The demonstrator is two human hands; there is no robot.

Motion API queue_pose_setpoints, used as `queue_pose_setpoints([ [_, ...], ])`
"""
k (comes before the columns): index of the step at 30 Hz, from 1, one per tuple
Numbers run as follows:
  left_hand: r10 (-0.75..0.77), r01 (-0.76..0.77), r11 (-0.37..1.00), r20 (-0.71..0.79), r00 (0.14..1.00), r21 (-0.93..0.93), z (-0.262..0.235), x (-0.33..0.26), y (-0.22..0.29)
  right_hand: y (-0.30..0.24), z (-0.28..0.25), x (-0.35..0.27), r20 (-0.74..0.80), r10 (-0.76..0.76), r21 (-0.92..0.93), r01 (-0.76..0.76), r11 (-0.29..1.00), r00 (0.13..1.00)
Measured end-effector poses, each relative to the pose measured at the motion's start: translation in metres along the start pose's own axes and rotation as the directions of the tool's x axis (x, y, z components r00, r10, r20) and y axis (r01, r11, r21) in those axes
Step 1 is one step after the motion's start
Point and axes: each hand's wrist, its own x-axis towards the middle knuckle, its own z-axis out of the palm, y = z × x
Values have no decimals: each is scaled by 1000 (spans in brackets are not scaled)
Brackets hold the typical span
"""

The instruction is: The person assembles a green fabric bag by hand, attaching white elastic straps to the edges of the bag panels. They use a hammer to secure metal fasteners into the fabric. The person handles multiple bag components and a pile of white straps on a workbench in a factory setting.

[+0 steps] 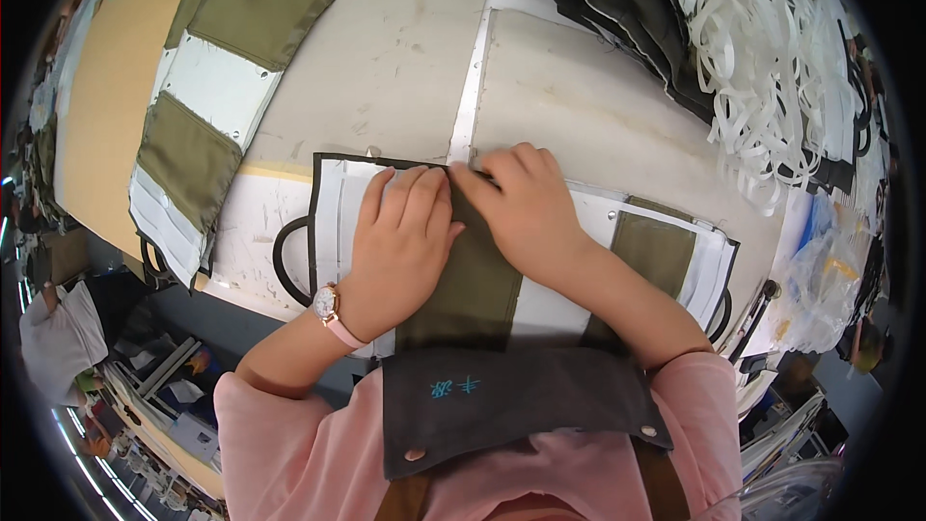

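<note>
A white and olive fabric panel (463,299) with dark edging and black loop handles at both ends lies on the table in front of me. My left hand (400,236) rests flat on its left part, fingers stretched toward the far edge. Beside it, my right hand (526,207) has its fingers bent around the panel's dark far edge, near the middle. Its fingertips are partly hidden, and a small dark bit of the edging shows by them. The two hands almost touch.
Similar olive and white panels (256,14) lie stacked at the left. Dark fabric pieces (617,0) and a heap of white straps (762,58) are at the far right. Clear plastic bags (820,275) sit at the right edge. Behind the left side, a person's white garment (63,333) shows.
</note>
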Motion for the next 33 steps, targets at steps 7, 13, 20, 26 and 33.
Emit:
queue_pose_setpoints([
  [7, 2, -3, 996, 11, 1000, 90, 9, -7, 12, 17, -18, -15, 63, 255, 312, -262, 914, 965],
  [13, -2, -1, 995, 26, 1000, 102, 8, -4, 10, 29, -21, -22, 61, -117, 93, 111, 989, 991],
  [20, -1, 4, 996, -32, 999, 86, 12, -3, 9, 18, -22, -26, 44, -216, -121, 220, 968, 975],
  [26, 22, -17, 990, -34, 999, 140, 8, -4, 1, 16, -20, -28, 23, -98, -63, 99, 993, 995],
  [33, 32, -33, 999, -28, 999, -38, 19, 5, 27, 23, -24, -29, 11, 260, 223, -256, 941, 966],
])
